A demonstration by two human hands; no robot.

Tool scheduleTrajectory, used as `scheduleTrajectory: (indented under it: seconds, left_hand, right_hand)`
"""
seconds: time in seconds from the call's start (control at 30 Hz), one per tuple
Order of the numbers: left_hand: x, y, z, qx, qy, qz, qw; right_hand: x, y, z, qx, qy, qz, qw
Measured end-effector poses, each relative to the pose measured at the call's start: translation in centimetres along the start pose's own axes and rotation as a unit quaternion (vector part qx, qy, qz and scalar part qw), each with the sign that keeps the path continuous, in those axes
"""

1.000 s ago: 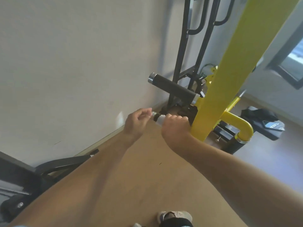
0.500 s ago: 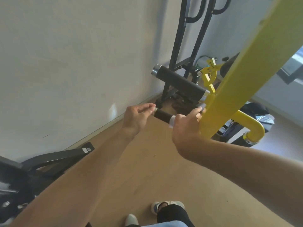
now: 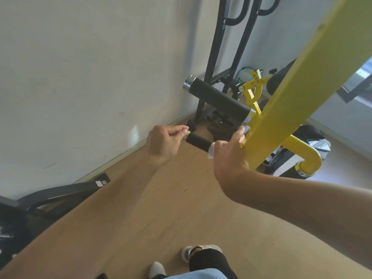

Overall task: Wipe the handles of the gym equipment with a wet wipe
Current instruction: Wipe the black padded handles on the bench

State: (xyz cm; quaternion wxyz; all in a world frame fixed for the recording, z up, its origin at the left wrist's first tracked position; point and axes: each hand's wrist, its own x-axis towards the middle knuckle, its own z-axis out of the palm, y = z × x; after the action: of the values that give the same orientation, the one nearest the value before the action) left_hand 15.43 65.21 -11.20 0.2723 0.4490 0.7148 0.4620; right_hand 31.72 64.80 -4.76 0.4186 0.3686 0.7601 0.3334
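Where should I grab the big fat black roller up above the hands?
Probably wrap a hand round the middle of the big black roller from above. It lies sideways, its padded middle bare. The shiny cap is slippery, and the far end joins the yellow frame.

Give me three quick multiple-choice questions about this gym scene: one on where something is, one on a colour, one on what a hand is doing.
1. Where is the white wet wipe?
A. On the floor
B. On the small black handle, at the right hand
C. On the big roller pad

2. What colour is the slanted beam?
A. Yellow
B. Red
C. Blue

3. What is the left hand doing?
A. Hanging idle
B. Resting flat on the wall
C. Pinching the handle's metal end

Answers:
1 B, the wipe shows at the right hand's edge, against the handle.
2 A, the beam is plainly yellow.
3 C, its fingers meet at the handle's tip.
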Motion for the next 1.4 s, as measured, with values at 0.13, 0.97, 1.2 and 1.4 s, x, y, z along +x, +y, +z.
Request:
scheduleTrajectory:
  seconds: [0.13, 0.97, 1.2, 1.4]
  left_hand:
    - [-0.3, 0.7, 0.1, 0.011, -0.002, 0.01, 1.0]
    - [-1.0, 0.8, 1.2, -0.024, -0.008, -0.012, 1.0]
    - [-1.2, 0.6, 0.9, 0.002, 0.023, -0.004, 1.0]
    - [-1.5, 0.8, 2.0, 0.004, 0.016, 0.017, 1.0]
  right_hand:
    - [3.8, -1.3, -1.0, 0.189, 0.134, 0.039, 0.972]
    - [3.1, -0.4, -0.2, 0.124, 0.092, 0.023, 0.988]
    - [1.9, -0.5, 0.7, 0.15, 0.09, 0.055, 0.983]
    - [-2.1, 1.7, 0.1, 0.036, 0.011, -0.002, 0.999]
